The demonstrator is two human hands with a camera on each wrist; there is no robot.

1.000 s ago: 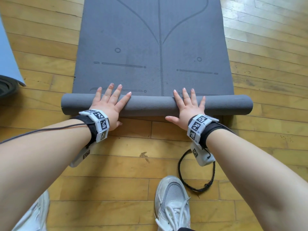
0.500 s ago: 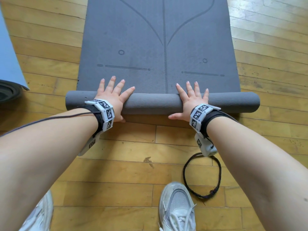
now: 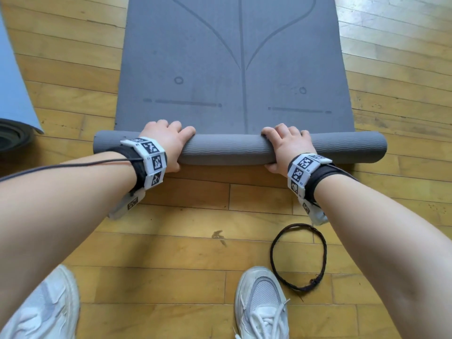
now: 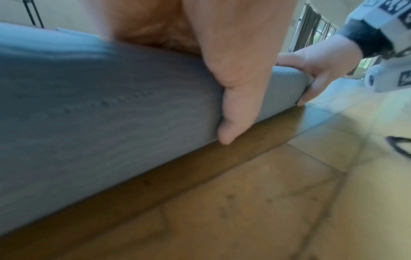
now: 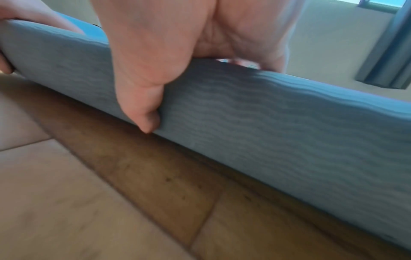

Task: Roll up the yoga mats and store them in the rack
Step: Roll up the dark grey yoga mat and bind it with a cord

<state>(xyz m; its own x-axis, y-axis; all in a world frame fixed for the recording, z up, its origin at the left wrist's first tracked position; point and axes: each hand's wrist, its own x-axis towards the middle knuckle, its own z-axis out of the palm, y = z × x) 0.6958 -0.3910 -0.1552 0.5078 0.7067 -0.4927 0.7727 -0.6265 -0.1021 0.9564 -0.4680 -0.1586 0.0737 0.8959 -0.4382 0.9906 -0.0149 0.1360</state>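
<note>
A grey yoga mat (image 3: 234,57) lies flat on the wooden floor, running away from me, its near end wound into a roll (image 3: 225,150). My left hand (image 3: 168,143) grips the roll left of centre, fingers curled over its far side, thumb against the near side (image 4: 235,112). My right hand (image 3: 286,145) grips the roll right of centre the same way, thumb low on the near face (image 5: 142,109). The roll (image 4: 111,112) fills the left wrist view, and the roll (image 5: 278,126) crosses the right wrist view. Fingertips are hidden behind the roll.
A black cord loop (image 3: 298,255) lies on the floor by my right forearm. My white shoes (image 3: 261,304) stand near the bottom edge. A light blue mat (image 3: 12,77) and a dark rolled mat end (image 3: 12,137) sit at the left.
Both hands went from flat palms with straight fingers on the roll to fingers curled over it. The roll has moved forward along the mat and grown a little thicker.
</note>
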